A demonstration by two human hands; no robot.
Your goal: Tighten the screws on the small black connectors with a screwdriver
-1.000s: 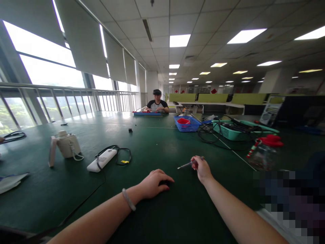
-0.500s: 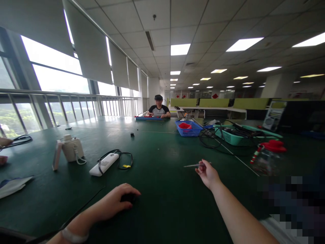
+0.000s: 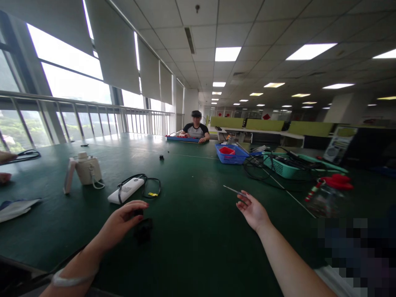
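My left hand (image 3: 122,218) is curved with its fingertips round a small black piece (image 3: 138,212), whose kind I cannot make out. Just below its fingertips is a dark black object (image 3: 144,231), too dim to name, on the green tabletop (image 3: 192,198). Held in my right hand (image 3: 252,209) is a slim tool with a thin metal shaft (image 3: 231,189), which looks like a small screwdriver. Its tip points left and slightly up, clear of the black things, while some of that hand's fingers are loosely spread.
A white power bank (image 3: 126,190) with a black cable lies beyond my left hand, near a cream bottle (image 3: 88,171). At right are a blue basket (image 3: 232,159), a green basket (image 3: 278,167) with cables and a red-lidded jar (image 3: 329,198). A person (image 3: 195,130) sits opposite.
My left hand has drawn back to the left and lifted off the black object, with a small black piece in its fingers. In my right hand the tool has tilted, tip higher.
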